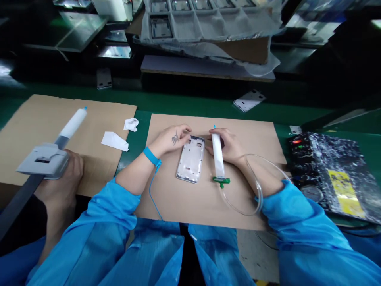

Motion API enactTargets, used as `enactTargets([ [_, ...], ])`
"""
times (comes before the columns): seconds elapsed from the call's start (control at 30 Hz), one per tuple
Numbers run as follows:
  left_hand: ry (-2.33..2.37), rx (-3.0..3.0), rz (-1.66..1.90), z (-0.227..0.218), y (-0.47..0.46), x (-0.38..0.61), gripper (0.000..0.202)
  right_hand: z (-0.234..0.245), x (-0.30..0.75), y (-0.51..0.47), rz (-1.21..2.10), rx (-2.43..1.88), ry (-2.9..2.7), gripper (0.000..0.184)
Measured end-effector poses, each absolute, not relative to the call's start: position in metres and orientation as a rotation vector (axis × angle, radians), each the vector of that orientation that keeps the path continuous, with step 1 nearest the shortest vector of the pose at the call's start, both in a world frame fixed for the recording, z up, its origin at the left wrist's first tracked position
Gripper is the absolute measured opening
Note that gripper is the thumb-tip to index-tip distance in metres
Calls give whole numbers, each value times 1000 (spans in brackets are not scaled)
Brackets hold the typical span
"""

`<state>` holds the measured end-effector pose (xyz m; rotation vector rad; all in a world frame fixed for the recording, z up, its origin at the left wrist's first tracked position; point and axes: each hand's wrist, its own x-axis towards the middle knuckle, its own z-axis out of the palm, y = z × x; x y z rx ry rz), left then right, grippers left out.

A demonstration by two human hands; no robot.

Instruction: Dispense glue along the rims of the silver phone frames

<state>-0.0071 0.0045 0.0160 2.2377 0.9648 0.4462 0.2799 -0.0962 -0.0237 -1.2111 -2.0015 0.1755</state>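
A silver phone frame (191, 159) lies flat on a brown cardboard sheet (196, 198) in front of me. My left hand (172, 139) rests on its upper left corner, fingers curled against the edge; a blue wrist strap (151, 156) circles that wrist. My right hand (228, 145) is wrapped round a white glue syringe (218, 155), its blue tip pointing away from me beside the frame's top right corner. A green cap (221, 181) at the syringe's near end joins a clear tube (256, 190) that loops round my right wrist.
At the left, another person's hand (64, 174) holds a grey dispenser gun with a white cartridge (59, 147) over a second cardboard sheet with two scraps of paper (114, 141). A black control box (333, 171) stands at right. Trays of frames (202, 18) sit beyond the green belt.
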Motion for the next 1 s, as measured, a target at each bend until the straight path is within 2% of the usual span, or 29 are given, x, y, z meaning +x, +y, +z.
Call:
enactTargets([
  [0.2, 925, 2277, 327, 27, -2, -7, 78, -27, 272, -93, 288, -1228, -1994, 46],
  [0.27, 846, 2350, 351, 25, 0, -6, 83, -28, 269, -94, 409, -1246, -1889, 56],
  [0.37, 674, 2469, 402, 18, 3, -5, 79, -26, 264, -99, 642, -1190, -1580, 78],
  [0.53, 610, 2433, 404, 10, 5, -2, 66, -13, 248, -113, 952, -1287, -1409, 56],
  [1.0, 617, 2371, 383, 11, 4, 0, 62, 3, 226, -115, 749, -1464, -1520, 36],
])
